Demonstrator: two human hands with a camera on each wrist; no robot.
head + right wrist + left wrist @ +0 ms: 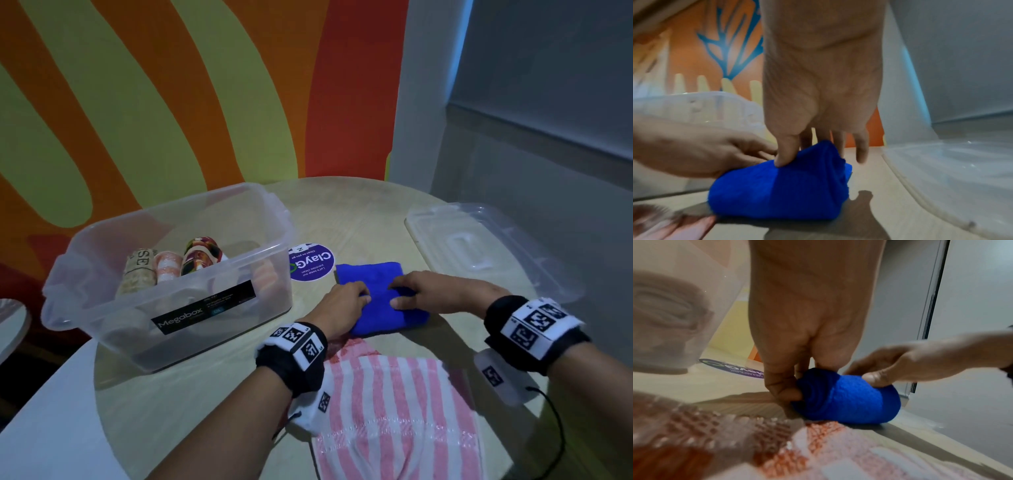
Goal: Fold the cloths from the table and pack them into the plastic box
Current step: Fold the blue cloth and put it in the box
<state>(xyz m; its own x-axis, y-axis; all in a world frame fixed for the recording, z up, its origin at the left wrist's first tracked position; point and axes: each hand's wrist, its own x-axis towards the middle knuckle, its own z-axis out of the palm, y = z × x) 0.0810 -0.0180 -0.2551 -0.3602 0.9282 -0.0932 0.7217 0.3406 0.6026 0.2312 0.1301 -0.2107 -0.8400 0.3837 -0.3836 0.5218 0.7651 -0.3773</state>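
Note:
A blue cloth [371, 275] lies on the round table, its near part wound into a thick roll [855, 400]. Both hands sit on the roll. My left hand [342, 303] pinches its left end between thumb and fingers [785, 392]. The right hand [407, 291] grips the right part, thumb [785, 155] on the near side and fingers over the far side. The far part of the cloth is still flat. The clear plastic box [161, 210] stands open to the left, holding several rolled cloths [168, 267]. A pink-and-white striped cloth [397, 411] lies spread under my wrists.
The box's clear lid [479, 246] lies at the table's right edge. A round purple sticker [312, 262] sits between the box and the blue cloth. A striped orange-and-green wall stands close behind the table.

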